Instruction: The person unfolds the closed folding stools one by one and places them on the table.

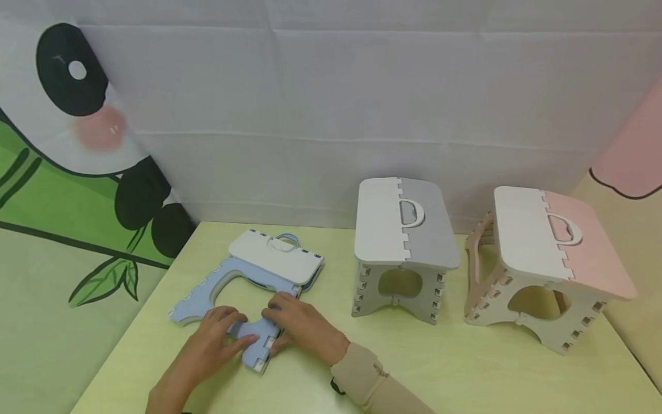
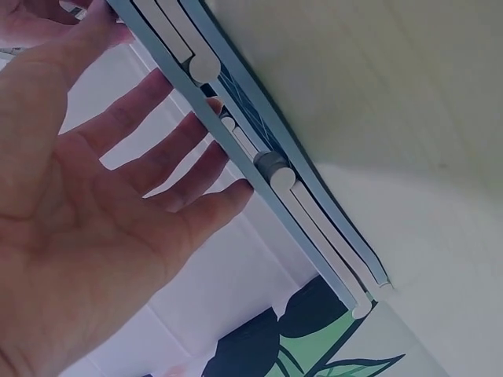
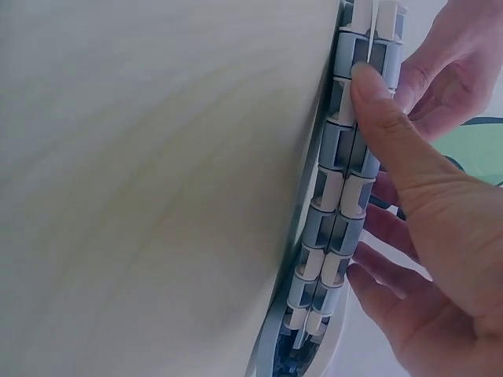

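Note:
A blue-and-white folding stool (image 1: 248,267) lies folded on the table, its white seat half toward the wall and its blue leg panel toward me. At the near part of that panel my left hand (image 1: 209,339) reaches in from the left. Its fingertips touch the panel's edge, with fairly straight fingers in the left wrist view, and the thumb lies on the blue face. My right hand (image 1: 305,325) grips the stool's right side. In the right wrist view its thumb (image 3: 385,110) presses the row of hinges (image 3: 334,188) while the fingers rest on the panel's other side.
Two unfolded stools stand to the right: a white-and-grey one (image 1: 385,224) close to the back wall, and a white-and-pink one (image 1: 532,236) beyond it. The pale yellow table (image 1: 393,356) meets a white wall cloth (image 1: 310,115) behind and a panda print (image 1: 103,132) at left.

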`<control>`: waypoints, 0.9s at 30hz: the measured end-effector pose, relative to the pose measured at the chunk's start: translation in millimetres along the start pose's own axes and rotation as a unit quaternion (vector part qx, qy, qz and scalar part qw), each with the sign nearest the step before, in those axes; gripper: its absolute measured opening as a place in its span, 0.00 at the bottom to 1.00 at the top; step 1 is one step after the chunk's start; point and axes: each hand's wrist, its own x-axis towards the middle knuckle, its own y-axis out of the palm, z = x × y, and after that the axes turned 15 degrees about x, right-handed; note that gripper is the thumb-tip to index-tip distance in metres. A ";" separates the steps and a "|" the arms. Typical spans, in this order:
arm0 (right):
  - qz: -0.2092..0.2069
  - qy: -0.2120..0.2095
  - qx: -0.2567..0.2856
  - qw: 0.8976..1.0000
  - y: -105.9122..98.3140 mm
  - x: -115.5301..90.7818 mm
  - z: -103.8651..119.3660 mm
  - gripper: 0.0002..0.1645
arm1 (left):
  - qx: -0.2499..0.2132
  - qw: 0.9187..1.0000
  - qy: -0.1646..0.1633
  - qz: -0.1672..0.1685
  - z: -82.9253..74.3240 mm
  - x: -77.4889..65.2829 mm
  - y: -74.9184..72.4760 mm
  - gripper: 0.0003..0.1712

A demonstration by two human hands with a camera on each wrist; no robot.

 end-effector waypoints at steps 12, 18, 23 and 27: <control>0.002 0.032 -0.041 0.999 3.8 4.8 15.0 0.37 | -0.001 0.992 -0.051 0.112 -8.7 -0.7 -14.1 0.40; -0.004 0.043 -0.054 0.998 5.5 4.8 21.0 0.37 | 0.004 0.991 -0.045 0.126 -9.8 -1.8 -18.2 0.42; -0.011 0.047 -0.053 0.997 6.0 5.0 25.0 0.36 | 0.003 0.991 -0.031 0.128 -7.7 -0.9 -20.2 0.39; -0.010 0.042 -0.063 0.997 4.8 4.4 28.5 0.35 | 0.000 0.989 -0.027 0.147 -4.9 -0.5 -22.5 0.38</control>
